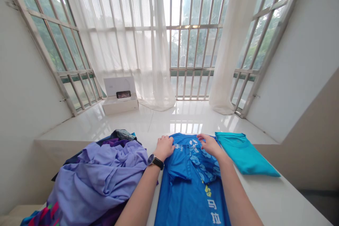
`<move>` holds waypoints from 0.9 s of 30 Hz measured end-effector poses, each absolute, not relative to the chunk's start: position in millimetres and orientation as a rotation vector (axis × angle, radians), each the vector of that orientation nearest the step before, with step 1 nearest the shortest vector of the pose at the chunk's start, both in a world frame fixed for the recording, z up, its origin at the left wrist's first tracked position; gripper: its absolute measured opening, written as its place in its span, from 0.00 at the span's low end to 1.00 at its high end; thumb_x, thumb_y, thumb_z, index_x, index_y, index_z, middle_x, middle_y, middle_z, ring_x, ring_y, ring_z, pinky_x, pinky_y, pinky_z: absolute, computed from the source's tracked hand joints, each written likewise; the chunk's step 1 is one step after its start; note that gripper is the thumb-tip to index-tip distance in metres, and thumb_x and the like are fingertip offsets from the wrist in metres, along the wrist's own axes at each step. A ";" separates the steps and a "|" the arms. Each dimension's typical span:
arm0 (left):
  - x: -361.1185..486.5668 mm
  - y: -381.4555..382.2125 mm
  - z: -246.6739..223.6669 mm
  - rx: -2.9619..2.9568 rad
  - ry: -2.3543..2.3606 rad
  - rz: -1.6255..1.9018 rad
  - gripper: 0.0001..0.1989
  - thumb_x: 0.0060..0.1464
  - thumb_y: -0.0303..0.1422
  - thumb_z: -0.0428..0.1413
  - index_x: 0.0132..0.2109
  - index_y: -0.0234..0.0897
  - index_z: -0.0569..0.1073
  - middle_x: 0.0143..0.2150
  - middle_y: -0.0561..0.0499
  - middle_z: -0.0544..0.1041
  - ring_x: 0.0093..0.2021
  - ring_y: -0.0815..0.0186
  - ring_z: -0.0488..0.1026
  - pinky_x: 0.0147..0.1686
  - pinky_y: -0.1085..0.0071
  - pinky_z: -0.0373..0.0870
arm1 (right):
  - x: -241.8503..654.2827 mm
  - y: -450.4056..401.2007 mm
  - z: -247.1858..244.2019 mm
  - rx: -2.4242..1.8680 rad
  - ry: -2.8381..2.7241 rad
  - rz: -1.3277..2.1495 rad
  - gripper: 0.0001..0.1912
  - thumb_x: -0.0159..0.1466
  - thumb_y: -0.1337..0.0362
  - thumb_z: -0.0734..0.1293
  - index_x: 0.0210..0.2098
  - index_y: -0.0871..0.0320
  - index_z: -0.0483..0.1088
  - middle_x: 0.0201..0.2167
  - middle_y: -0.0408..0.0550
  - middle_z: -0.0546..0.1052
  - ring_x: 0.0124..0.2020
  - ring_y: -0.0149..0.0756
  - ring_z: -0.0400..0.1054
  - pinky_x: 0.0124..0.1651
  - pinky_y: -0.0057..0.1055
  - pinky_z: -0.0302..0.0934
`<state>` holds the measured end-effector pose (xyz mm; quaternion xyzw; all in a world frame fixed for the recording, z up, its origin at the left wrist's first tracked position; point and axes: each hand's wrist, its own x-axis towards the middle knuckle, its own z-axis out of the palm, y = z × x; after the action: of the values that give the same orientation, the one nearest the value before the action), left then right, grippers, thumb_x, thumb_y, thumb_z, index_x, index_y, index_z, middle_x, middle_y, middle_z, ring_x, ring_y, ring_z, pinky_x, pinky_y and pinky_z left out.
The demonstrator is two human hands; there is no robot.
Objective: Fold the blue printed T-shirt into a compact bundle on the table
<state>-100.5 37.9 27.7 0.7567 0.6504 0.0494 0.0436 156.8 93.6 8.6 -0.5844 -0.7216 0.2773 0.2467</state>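
Observation:
A blue printed T-shirt (188, 187) lies flat on a white surface, with one side folded inward and a patterned panel on top. My left hand (164, 147) rests on the shirt's upper edge near the collar, with a black wristwatch (155, 161) on that wrist. My right hand (210, 145) lies on the patterned fold, its fingers curled against the fabric. To the right sits a folded teal T-shirt (245, 155), apart from my right hand. A rumpled lavender garment (103, 169) tops a mixed clothes pile left of my left forearm.
A white box (120, 104) with a dark phone (123, 94) on it stands on the glossy white tiled floor (174, 120) beyond the surface. Sheer white curtains (119, 35) and barred windows (196, 46) stand behind it, with white walls at both sides.

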 end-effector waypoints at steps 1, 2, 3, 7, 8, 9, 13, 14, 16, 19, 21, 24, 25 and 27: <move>-100.5 38.4 26.5 2.307 1.993 0.155 0.15 0.62 0.39 0.53 0.52 0.40 0.73 0.53 0.43 0.76 0.55 0.53 0.69 0.54 0.59 0.66 | 162.1 92.9 6.4 -1.625 -1.976 0.746 0.19 0.64 0.72 0.57 0.50 0.59 0.72 0.43 0.51 0.81 0.25 0.30 0.73 0.35 0.28 0.67; -100.5 38.7 25.5 2.300 1.998 0.159 0.14 0.63 0.39 0.53 0.52 0.40 0.73 0.52 0.43 0.76 0.55 0.53 0.70 0.54 0.59 0.66 | 166.6 92.0 3.8 -1.655 -1.987 0.736 0.20 0.64 0.73 0.57 0.51 0.59 0.72 0.41 0.51 0.81 0.25 0.30 0.73 0.34 0.28 0.67; -100.4 39.1 24.8 2.295 2.001 0.165 0.14 0.63 0.40 0.53 0.52 0.40 0.73 0.52 0.44 0.76 0.55 0.54 0.70 0.54 0.60 0.66 | 170.3 90.9 1.2 -1.685 -1.999 0.724 0.21 0.64 0.73 0.56 0.52 0.60 0.72 0.40 0.51 0.81 0.26 0.31 0.74 0.35 0.28 0.67; -100.0 40.1 23.7 2.281 2.004 0.184 0.13 0.63 0.40 0.53 0.51 0.40 0.73 0.52 0.43 0.75 0.55 0.53 0.69 0.53 0.59 0.65 | 176.6 89.3 -6.8 -1.773 -2.061 0.584 0.22 0.65 0.72 0.57 0.54 0.60 0.73 0.49 0.55 0.80 0.43 0.38 0.77 0.48 0.30 0.67; -99.7 40.1 24.0 2.279 2.003 0.186 0.13 0.63 0.40 0.53 0.51 0.40 0.73 0.52 0.43 0.74 0.55 0.53 0.69 0.53 0.59 0.65 | 176.4 89.8 -7.6 -1.785 -2.082 0.537 0.22 0.65 0.71 0.57 0.54 0.59 0.73 0.54 0.55 0.77 0.50 0.39 0.75 0.53 0.30 0.64; -99.4 40.0 24.5 2.276 2.003 0.187 0.13 0.63 0.39 0.53 0.51 0.39 0.73 0.53 0.42 0.74 0.55 0.52 0.69 0.53 0.58 0.65 | 175.8 90.8 -7.9 -1.793 -2.110 0.496 0.21 0.65 0.71 0.58 0.54 0.58 0.74 0.58 0.55 0.75 0.55 0.40 0.72 0.57 0.30 0.62; -98.1 37.2 26.9 2.258 1.996 0.188 0.15 0.63 0.39 0.51 0.52 0.38 0.72 0.55 0.39 0.72 0.56 0.51 0.68 0.53 0.56 0.65 | 175.8 98.4 -2.1 -1.828 -2.255 0.403 0.19 0.64 0.69 0.61 0.52 0.55 0.74 0.57 0.55 0.74 0.55 0.43 0.71 0.55 0.33 0.61; -97.6 36.1 26.8 2.256 1.987 0.191 0.16 0.64 0.40 0.51 0.53 0.38 0.72 0.56 0.39 0.72 0.56 0.51 0.68 0.54 0.56 0.65 | 176.9 101.4 0.8 -1.841 -2.290 0.384 0.19 0.63 0.70 0.62 0.51 0.56 0.75 0.55 0.56 0.76 0.53 0.45 0.71 0.53 0.34 0.61; -96.6 33.9 25.0 2.257 1.957 0.200 0.20 0.65 0.43 0.49 0.58 0.41 0.70 0.60 0.41 0.70 0.60 0.50 0.66 0.57 0.54 0.62 | 180.1 108.1 7.2 -1.856 -2.356 0.355 0.16 0.62 0.70 0.63 0.48 0.56 0.76 0.49 0.57 0.78 0.50 0.47 0.73 0.49 0.35 0.62; -95.0 32.0 18.9 2.247 1.903 0.194 0.27 0.65 0.49 0.45 0.65 0.45 0.64 0.69 0.43 0.62 0.68 0.47 0.56 0.65 0.47 0.52 | 184.9 117.9 15.3 -1.813 -2.459 0.357 0.09 0.60 0.67 0.66 0.38 0.56 0.77 0.40 0.53 0.80 0.43 0.45 0.74 0.43 0.33 0.61; -94.8 31.8 14.7 2.223 1.875 0.168 0.31 0.65 0.52 0.43 0.69 0.44 0.60 0.73 0.42 0.55 0.71 0.45 0.49 0.67 0.43 0.45 | 187.5 123.1 18.8 -1.758 -2.512 0.393 0.04 0.59 0.65 0.67 0.32 0.55 0.75 0.35 0.50 0.80 0.39 0.42 0.73 0.41 0.31 0.61; -97.1 32.2 11.7 2.184 1.828 0.108 0.36 0.64 0.55 0.42 0.72 0.42 0.54 0.75 0.41 0.48 0.74 0.45 0.43 0.68 0.42 0.39 | 192.5 130.5 22.9 -1.686 -2.542 0.453 0.07 0.60 0.61 0.66 0.27 0.54 0.73 0.31 0.47 0.80 0.35 0.39 0.73 0.39 0.30 0.61; -98.4 32.3 11.8 2.172 1.810 0.085 0.38 0.64 0.56 0.42 0.73 0.42 0.53 0.76 0.41 0.46 0.74 0.45 0.41 0.68 0.42 0.38 | 195.0 133.4 24.4 -1.675 -2.541 0.465 0.07 0.59 0.60 0.66 0.27 0.54 0.72 0.30 0.46 0.80 0.34 0.39 0.72 0.38 0.31 0.61; -101.4 32.4 13.3 2.151 1.781 0.045 0.40 0.63 0.58 0.41 0.73 0.41 0.51 0.76 0.41 0.44 0.75 0.45 0.38 0.69 0.42 0.36 | 201.6 140.0 27.7 -1.685 -2.530 0.470 0.06 0.57 0.59 0.68 0.25 0.53 0.72 0.28 0.47 0.79 0.32 0.41 0.72 0.37 0.33 0.60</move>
<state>-101.4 32.4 13.3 0.7585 0.6280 0.0160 0.1731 201.6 140.0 27.7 -0.5476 -0.8220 0.1527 0.0330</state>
